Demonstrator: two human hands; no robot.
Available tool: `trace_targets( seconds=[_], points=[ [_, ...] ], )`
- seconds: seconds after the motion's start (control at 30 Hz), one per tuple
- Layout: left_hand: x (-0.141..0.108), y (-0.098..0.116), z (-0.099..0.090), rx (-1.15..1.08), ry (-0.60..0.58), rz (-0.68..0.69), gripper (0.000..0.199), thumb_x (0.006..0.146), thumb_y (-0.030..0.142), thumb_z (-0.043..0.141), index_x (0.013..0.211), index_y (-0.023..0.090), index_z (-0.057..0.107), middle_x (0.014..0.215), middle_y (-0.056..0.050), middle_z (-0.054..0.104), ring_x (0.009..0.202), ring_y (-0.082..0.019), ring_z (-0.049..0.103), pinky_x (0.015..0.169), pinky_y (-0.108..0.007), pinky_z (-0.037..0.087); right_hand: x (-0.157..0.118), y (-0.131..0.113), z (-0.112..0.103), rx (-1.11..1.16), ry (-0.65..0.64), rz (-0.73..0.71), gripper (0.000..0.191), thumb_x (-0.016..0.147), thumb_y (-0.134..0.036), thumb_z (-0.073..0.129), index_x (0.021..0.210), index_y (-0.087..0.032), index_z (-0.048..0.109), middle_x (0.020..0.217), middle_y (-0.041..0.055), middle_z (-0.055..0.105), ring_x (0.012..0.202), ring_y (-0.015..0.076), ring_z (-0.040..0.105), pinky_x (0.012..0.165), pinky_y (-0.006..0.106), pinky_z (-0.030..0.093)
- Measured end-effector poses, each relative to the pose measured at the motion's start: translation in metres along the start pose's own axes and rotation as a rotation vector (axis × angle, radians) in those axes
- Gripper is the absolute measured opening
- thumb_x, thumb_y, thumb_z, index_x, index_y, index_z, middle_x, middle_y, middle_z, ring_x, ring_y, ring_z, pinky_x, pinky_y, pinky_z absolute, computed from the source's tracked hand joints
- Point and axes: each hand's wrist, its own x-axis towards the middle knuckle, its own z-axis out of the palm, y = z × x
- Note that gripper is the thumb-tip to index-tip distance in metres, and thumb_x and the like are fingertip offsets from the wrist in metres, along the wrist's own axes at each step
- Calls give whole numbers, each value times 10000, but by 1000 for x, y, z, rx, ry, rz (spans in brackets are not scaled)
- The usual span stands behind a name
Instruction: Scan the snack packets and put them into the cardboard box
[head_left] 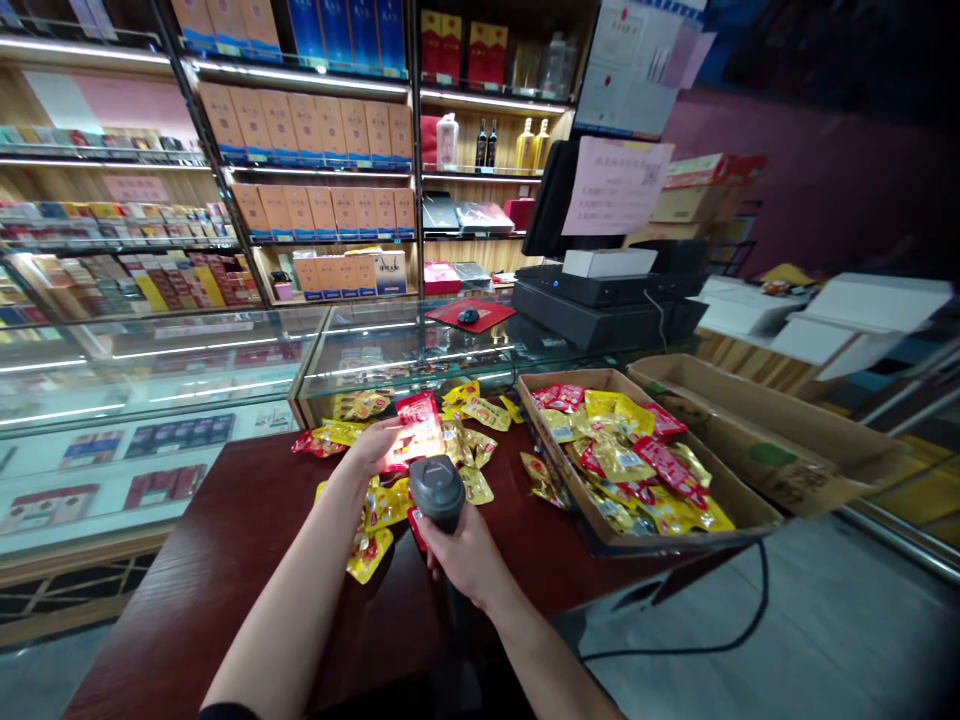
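My left hand (375,447) grips the edge of a red snack packet (420,425), which is lit brightly across its lower part. Just to the right, my right hand (466,552) is wrapped round a dark barcode scanner (437,490), its head toward the packet. Yellow and red snack packets (387,503) lie loose on the dark red table (255,530) around and beyond both hands. To the right, an open cardboard box (555,455) holds several more yellow, gold and red packets (615,455).
A glass display counter (210,350) runs behind the table, bearing a red mat (472,314) with a mouse (468,316). A monitor (551,200) and black register (600,310) stand behind the box. Another cardboard tray (750,430) adjoins it; a black cable (750,625) hangs below.
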Motion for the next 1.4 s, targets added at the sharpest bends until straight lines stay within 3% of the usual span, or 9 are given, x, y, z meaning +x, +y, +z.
trace_targets(
  seconds=[0.17,0.3,0.4,0.57,0.77,0.97,1.03,1.13,1.4],
  points=[
    [-3,1,0,9,-40,-26,265,655,167,765,891,137,649,793,-54,692,625,-131,649,533,-218,528,-1,-6,-2,-19,17,-22,170,727,-353,578,745,-189,540,469,-29,545,387,139,503,396,247,411],
    [-9,-1,8,85,-64,-8,307,637,249,785,892,148,645,758,-48,685,545,-119,622,449,-198,489,9,-27,-21,-24,165,-284,246,687,-271,617,905,-158,620,876,60,688,799,198,628,729,297,490],
    [-13,-3,28,166,-109,27,389,628,328,788,952,155,660,805,-57,693,583,-119,630,490,-198,495,24,-47,-45,-27,240,-280,303,664,-257,618,944,-142,640,898,55,690,836,205,612,766,308,469],
    [-5,-7,85,274,-144,118,417,602,406,783,918,153,682,797,-38,688,605,-106,610,514,-185,464,45,-72,-87,-32,282,-262,212,658,-262,617,834,-151,662,778,13,678,752,175,592,716,286,448],
    [39,-14,176,294,49,226,453,551,428,801,851,125,648,621,2,614,479,-70,515,445,-177,398,59,-99,-156,3,386,-247,199,630,-289,641,761,-144,672,658,-7,647,664,154,566,659,273,425],
    [62,-13,248,360,-195,194,442,620,461,750,910,133,692,821,-63,682,673,-123,613,572,-217,480,67,-112,-231,49,578,-204,250,561,-289,676,770,-150,673,650,-12,640,651,153,564,636,264,419],
    [62,-11,249,421,-217,209,477,615,462,752,966,145,694,902,-77,690,764,-155,632,609,-237,493,64,-110,-239,61,631,-221,261,562,-287,679,787,-156,671,685,-9,651,671,152,571,654,264,423],
    [59,-5,226,482,-205,210,535,615,490,740,1022,148,682,939,-94,695,847,-196,643,643,-263,502,57,-104,-228,41,604,-242,260,587,-306,678,800,-156,677,713,-2,661,695,157,579,672,269,428],
    [16,15,103,557,-81,235,598,598,509,737,1062,138,667,1003,-107,689,903,-228,643,696,-291,510,61,-79,-130,-1,270,-240,292,631,-308,676,875,-150,697,844,38,708,803,196,625,775,318,454]
  ],
)
